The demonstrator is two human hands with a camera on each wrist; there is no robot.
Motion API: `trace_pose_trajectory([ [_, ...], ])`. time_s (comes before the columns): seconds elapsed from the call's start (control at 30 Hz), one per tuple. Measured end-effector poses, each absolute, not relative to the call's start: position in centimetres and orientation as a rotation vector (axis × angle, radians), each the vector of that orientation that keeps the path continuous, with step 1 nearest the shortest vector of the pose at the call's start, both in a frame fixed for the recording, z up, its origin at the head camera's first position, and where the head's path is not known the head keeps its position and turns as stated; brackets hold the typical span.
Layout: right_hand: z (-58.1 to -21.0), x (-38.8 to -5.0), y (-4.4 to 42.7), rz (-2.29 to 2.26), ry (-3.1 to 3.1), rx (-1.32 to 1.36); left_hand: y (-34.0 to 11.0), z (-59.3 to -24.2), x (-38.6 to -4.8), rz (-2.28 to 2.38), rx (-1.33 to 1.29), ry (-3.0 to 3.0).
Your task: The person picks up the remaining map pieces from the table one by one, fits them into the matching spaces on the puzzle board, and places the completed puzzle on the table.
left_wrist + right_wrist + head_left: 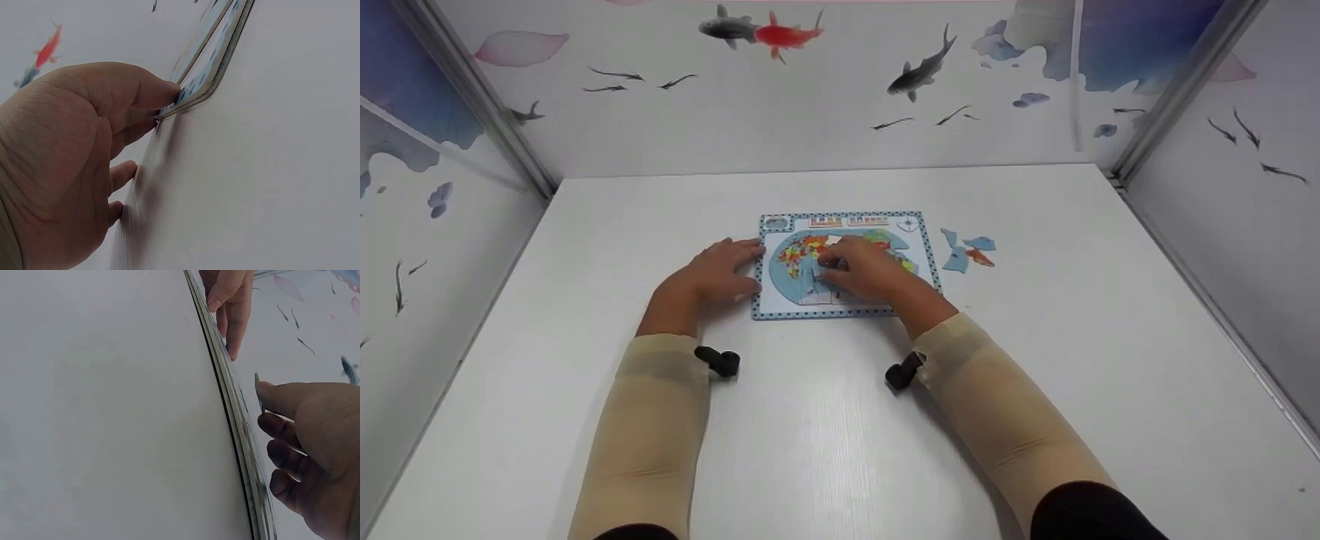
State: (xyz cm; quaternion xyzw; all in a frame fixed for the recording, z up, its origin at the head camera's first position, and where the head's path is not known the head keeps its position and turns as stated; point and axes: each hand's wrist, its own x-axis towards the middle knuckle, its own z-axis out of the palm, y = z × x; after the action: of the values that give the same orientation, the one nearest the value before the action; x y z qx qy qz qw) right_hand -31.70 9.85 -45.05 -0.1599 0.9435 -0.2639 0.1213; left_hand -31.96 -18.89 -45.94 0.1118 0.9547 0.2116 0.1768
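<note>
A world map jigsaw puzzle with a dotted blue border lies flat on the white table. My left hand rests at its left edge, the thumb and fingertips touching the border; in the left wrist view the thumb presses on a corner of the board. Over the middle of the map, my right hand pinches a thin puzzle piece, seen edge-on in the right wrist view, between thumb and index finger. That hand covers part of the map.
Right of the board lie several loose pieces: blue ones and an orange one. White panels printed with fish stand behind and beside the table. A small black camera sits at the left wrist.
</note>
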Motion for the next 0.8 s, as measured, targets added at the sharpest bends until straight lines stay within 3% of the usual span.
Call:
trace_pose_trajectory([
  [0.8,-45.36,-31.58,9.64,-0.738,2.754,-0.485,-18.93,-45.98,-31.71,0.595,0.3,2.71],
])
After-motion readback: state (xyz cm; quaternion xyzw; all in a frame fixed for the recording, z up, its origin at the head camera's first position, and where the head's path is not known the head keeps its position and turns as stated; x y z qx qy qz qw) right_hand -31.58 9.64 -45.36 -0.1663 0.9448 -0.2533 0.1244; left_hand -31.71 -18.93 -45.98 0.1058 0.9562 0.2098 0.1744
